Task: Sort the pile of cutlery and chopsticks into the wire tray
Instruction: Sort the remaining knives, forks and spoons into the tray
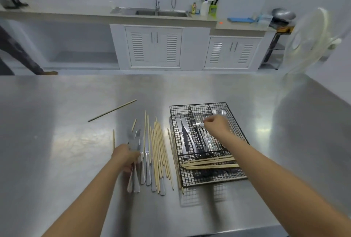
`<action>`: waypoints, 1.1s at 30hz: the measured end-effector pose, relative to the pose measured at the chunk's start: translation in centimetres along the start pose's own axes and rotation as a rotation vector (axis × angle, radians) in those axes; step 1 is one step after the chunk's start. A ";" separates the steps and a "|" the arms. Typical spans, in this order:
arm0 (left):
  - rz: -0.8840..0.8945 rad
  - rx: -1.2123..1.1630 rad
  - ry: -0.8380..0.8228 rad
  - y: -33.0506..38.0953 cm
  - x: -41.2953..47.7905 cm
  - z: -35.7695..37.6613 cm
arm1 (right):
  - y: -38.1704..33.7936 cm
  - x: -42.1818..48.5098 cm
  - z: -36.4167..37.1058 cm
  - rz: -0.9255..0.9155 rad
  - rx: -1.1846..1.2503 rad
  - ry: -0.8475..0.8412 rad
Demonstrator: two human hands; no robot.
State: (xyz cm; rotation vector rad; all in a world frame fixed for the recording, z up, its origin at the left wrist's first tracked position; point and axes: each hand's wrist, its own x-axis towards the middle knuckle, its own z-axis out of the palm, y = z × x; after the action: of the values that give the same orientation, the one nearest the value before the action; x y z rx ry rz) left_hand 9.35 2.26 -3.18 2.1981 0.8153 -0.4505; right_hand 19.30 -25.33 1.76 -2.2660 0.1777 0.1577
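A black wire tray [237,120] sits on the steel table, right of centre. Its left slot holds knives [185,138], the middle slot forks [201,136], the right slot spoons [218,112], and the front crosswise slot wooden chopsticks [209,163]. To the tray's left lies the pile of chopsticks [158,153] and steel cutlery [147,168]. My left hand [126,158] is shut on blurred forks [133,139] at the pile's left edge. My right hand [217,125] hovers over the tray's fork slot, fingers pinched on a fork there.
One stray chopstick [112,110] lies far left on the table [66,122], another [113,139] beside my left hand. A white fan [311,41] stands at the table's far right corner. Behind are a sink counter [155,13] and a person's leg [20,54].
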 end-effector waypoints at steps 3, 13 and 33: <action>0.035 -0.152 -0.044 0.4 -0.5 -0.4 | -2.3 -1.9 1.4 -0.071 0.064 -0.049; 0.084 -0.449 -0.075 -0.1 -0.5 -0.3 | -4.4 -8.2 9.7 -0.012 0.040 -0.482; 0.040 0.094 0.151 0.3 -0.1 1.3 | -3.5 -10.5 11.8 -0.083 -0.464 -0.368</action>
State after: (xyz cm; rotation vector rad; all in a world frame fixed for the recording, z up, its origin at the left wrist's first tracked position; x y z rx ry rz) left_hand 9.38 1.09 -3.78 2.3534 0.8429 -0.3114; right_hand 9.00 -13.30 -1.36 -2.6439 -0.1651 0.6203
